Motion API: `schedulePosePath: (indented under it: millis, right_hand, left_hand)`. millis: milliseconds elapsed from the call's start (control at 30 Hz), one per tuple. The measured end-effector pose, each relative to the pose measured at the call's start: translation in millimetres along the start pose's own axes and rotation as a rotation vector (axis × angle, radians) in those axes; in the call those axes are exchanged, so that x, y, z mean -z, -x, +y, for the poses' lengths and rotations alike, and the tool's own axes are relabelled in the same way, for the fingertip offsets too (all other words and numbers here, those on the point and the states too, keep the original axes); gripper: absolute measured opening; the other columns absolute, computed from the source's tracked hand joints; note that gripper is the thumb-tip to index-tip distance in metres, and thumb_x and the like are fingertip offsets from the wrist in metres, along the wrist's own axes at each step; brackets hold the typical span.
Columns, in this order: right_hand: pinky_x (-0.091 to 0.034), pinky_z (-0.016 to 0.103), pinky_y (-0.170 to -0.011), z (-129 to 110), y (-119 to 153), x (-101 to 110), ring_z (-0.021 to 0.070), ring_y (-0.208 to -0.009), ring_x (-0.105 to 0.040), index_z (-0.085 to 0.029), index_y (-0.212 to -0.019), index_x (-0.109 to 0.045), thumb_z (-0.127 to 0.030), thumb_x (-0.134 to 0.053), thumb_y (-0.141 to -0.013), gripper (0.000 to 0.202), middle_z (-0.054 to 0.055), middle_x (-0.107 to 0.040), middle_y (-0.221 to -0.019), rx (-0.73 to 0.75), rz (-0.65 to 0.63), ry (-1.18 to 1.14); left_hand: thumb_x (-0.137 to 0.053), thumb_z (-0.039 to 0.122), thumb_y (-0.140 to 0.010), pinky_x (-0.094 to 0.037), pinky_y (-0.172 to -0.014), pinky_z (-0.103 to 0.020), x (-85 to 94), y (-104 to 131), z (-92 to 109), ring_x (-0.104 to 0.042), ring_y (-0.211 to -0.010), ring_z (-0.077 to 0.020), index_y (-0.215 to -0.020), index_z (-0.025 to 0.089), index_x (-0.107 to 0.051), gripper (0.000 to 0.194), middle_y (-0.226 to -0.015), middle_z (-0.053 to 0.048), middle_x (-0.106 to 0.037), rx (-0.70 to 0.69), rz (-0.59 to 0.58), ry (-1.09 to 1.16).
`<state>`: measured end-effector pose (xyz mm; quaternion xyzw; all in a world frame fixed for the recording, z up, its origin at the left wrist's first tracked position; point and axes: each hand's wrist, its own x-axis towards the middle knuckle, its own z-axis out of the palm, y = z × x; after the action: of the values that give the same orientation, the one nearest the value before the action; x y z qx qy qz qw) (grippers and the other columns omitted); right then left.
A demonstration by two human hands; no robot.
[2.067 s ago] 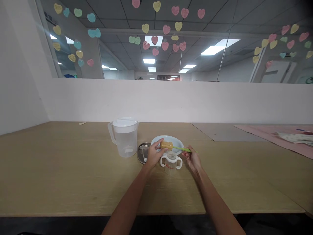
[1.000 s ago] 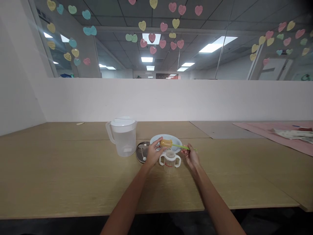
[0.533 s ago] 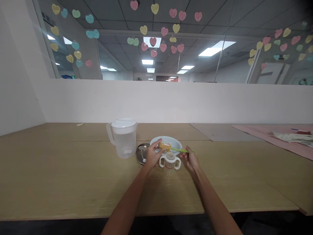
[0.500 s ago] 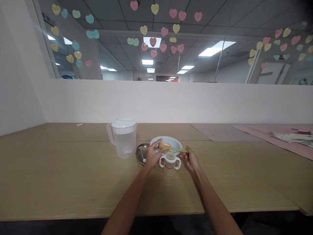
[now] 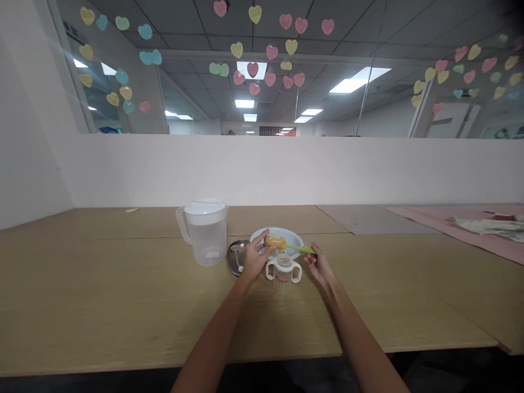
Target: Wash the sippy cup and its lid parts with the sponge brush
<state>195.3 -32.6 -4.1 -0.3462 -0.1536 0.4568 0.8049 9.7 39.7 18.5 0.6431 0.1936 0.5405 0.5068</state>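
Observation:
A clear two-handled baby cup (image 5: 283, 270) stands on the wooden table. My left hand (image 5: 253, 260) rests beside its left handle, fingers touching the yellow sponge head of a bottle brush (image 5: 274, 241). My right hand (image 5: 318, 266) grips the brush's green handle, holding the brush level above the cup and in front of a pale blue plate (image 5: 293, 238).
A clear lidded pitcher (image 5: 203, 231) stands left of the cup. A round metal lid (image 5: 235, 256) lies between them. Far right lies a pink mat (image 5: 450, 224) with cloth and small items. A white partition wall (image 5: 262, 169) backs the table (image 5: 123, 295).
The brush and both hands stay almost in place over the cup; the sponge head dips slightly toward the cup mouth. The camera view shifts a little.

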Motion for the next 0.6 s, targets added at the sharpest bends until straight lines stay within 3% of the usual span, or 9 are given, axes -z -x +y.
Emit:
schedulePosePath:
  millis: [367,500,600]
  right_hand:
    - [-0.054,0.013,-0.051,4.9,-0.5,-2.8,0.0035,-0.036,-0.047,-0.017,-0.063,-0.052,-0.031,-0.062,-0.08,0.025,-0.007,-0.049,-0.042,0.111,-0.002,-0.076]
    - [-0.055,0.016,-0.051,8.3,-0.4,-4.3,0.0041,-0.035,-0.046,-0.016,-0.066,-0.053,-0.034,-0.064,-0.078,0.024,-0.006,-0.051,-0.043,0.122,-0.019,-0.01]
    - [-0.053,0.017,-0.047,7.4,-1.1,-3.5,0.0052,-0.035,-0.047,-0.016,-0.066,-0.052,-0.033,-0.062,-0.08,0.023,-0.006,-0.052,-0.043,0.119,-0.027,-0.016]
  left_hand:
    - [-0.076,0.027,-0.063,-0.051,-0.089,-0.036,-4.5,0.1,-4.2,-0.061,-0.103,-0.0242,-0.116,0.017,-0.061,0.056,-0.121,-0.011,-0.059,0.03,-0.019,0.047]
    - [-0.074,0.031,-0.065,-0.051,-0.086,-0.034,-3.3,0.2,-6.2,-0.06,-0.1,-0.0231,-0.116,0.017,-0.06,0.055,-0.113,-0.01,-0.063,0.002,0.045,-0.016]
    - [-0.069,0.036,-0.07,-0.05,-0.084,-0.032,1.0,-0.6,-6.7,-0.059,-0.098,-0.021,-0.114,0.019,-0.062,0.048,-0.109,-0.009,-0.064,-0.068,0.167,-0.138]
